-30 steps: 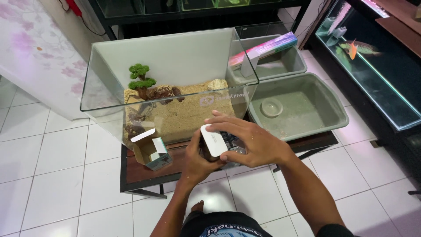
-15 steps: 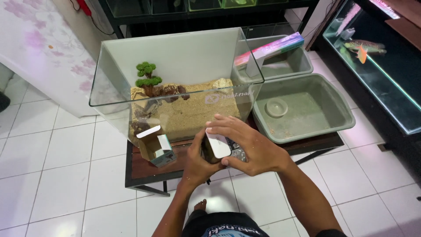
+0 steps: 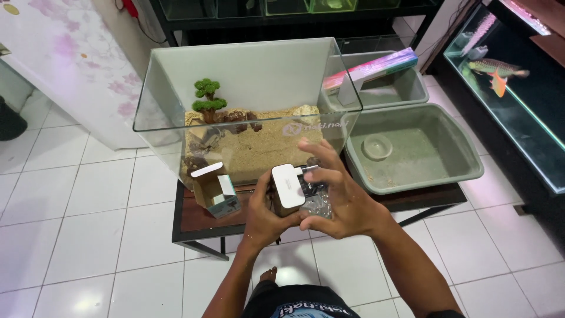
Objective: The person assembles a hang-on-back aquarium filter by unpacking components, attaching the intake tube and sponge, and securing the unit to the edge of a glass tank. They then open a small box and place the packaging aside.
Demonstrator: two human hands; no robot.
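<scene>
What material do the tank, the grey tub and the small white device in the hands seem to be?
Tank: clear glass, see-through with glossy reflections. Grey tub: probably matte plastic, moulded with a rounded rim. White device: likely smooth plastic, faintly shiny; left hand and right hand hold it.

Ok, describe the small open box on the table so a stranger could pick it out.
Find the glass tank on the dark table. At its front left corner stands a small cardboard box, flap open, left of both hands, the only box there.
</scene>
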